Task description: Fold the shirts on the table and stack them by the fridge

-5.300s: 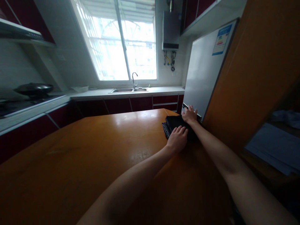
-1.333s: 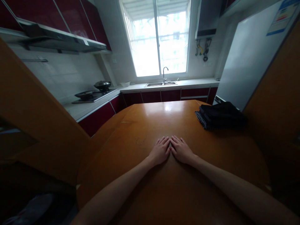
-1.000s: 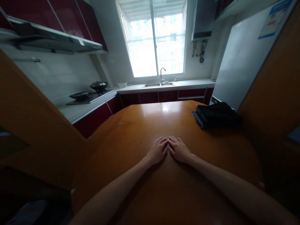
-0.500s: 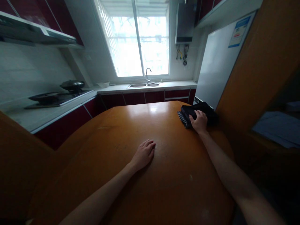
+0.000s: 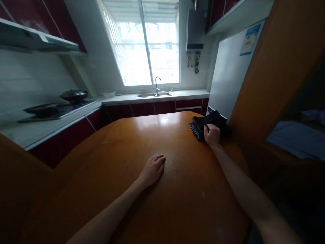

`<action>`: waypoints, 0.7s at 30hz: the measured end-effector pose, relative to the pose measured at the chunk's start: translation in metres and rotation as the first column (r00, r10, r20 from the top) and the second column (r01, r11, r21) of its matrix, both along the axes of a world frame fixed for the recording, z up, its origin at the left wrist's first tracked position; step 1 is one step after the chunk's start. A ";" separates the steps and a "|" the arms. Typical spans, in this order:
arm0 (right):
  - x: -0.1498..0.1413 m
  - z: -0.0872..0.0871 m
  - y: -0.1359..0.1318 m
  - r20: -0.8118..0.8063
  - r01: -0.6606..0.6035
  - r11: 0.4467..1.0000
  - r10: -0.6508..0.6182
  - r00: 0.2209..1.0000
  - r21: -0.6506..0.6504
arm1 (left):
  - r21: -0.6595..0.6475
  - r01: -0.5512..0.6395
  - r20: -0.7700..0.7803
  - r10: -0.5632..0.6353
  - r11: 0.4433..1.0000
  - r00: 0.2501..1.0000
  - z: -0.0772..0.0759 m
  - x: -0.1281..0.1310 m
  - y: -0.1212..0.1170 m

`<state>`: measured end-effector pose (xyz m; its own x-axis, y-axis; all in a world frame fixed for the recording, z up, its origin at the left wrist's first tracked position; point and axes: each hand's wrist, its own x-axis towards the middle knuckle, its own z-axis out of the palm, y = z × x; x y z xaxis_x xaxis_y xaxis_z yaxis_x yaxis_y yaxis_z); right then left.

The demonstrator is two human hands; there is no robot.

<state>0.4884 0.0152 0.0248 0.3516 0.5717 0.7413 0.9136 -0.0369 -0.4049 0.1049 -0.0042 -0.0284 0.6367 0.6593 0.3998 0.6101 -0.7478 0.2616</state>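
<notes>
Right hand (image 5: 212, 135) now curled, seemingly clamped on rumpled black cloth (image 5: 212, 118), left hand (image 5: 151, 170) flat on wood (image 5: 122, 142).

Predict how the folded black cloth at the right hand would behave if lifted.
The folded black cloth would probably sag, as its top rumples near the right hand. Layers might slip apart, since separate edges show at one side. Rolling seems unlikely: it lies low on the table.
</notes>
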 end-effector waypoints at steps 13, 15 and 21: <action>-0.181 0.015 -0.095 -0.058 -0.756 0.560 0.790 0.611 -0.337 | 0.015 -0.038 0.302 0.032 0.999 0.953 0.010 -0.008 0.009; -0.189 0.012 -0.103 -0.077 -0.799 0.469 0.843 0.532 -0.376 | -0.027 0.113 0.168 -0.107 0.993 0.980 0.019 -0.012 0.006; -0.174 0.009 -0.085 -0.103 -0.727 0.598 0.745 0.660 -0.337 | -0.137 0.252 -0.011 -0.256 0.958 0.967 0.036 -0.016 -0.002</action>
<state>0.3145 -0.0703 0.0334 -0.3242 0.8239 0.4648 0.7060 0.5378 -0.4608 0.0894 -0.0061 0.0071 0.7999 0.5205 0.2989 0.4129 -0.8386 0.3553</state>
